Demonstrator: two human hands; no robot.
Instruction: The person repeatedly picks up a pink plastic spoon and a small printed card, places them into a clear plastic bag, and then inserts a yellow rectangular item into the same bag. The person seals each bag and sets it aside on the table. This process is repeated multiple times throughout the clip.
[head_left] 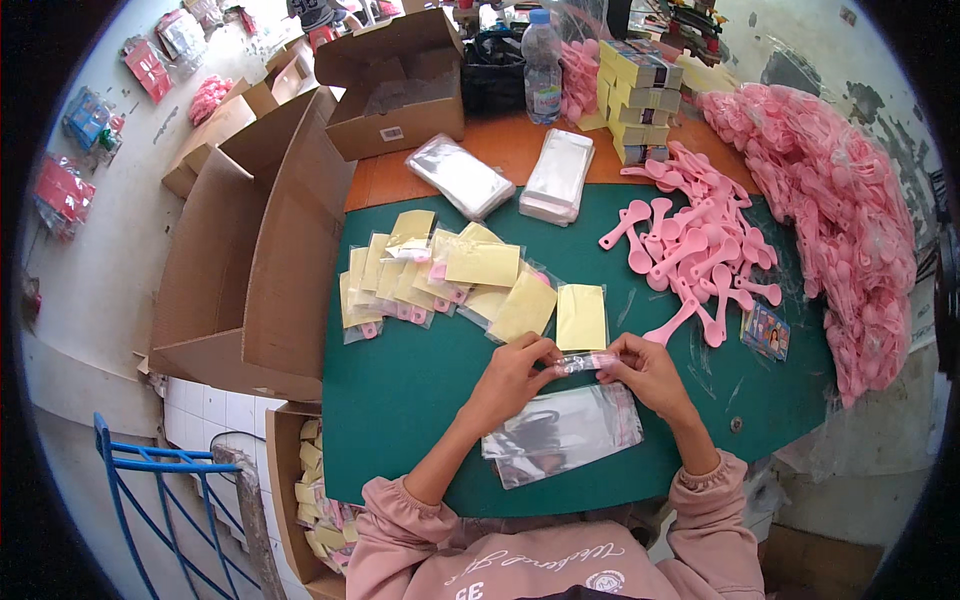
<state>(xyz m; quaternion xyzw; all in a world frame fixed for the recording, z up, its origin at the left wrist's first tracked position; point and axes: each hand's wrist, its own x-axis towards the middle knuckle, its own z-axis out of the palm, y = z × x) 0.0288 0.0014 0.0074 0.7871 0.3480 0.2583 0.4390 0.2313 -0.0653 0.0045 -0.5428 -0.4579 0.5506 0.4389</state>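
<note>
Both my hands pinch the lower end of a clear plastic packet (pixel 590 362) that holds a pale yellow card (pixel 582 318). Something pink shows through the plastic at that end. My left hand (pixel 515 378) grips its left side, fingers closed. On the right side my right hand (pixel 648 374) is closed on the same packet. Flat clear bags (pixel 562 432) lie just below my hands. Up and to the left, several filled packets (pixel 483 264) with yellow cards and pink spoons overlap in a spread. Loose pink spoons (pixel 690 250) form a pile to the right.
Stacks of clear bags (pixel 460 177) and a block of yellow-edged cards (pixel 638 100) stand at the back beside a water bottle (pixel 542 70). Large cardboard boxes (pixel 285 250) line the left. A bulky bag of pink spoons (pixel 840 210) is at right. Small printed cards (pixel 766 332) lie near the pile.
</note>
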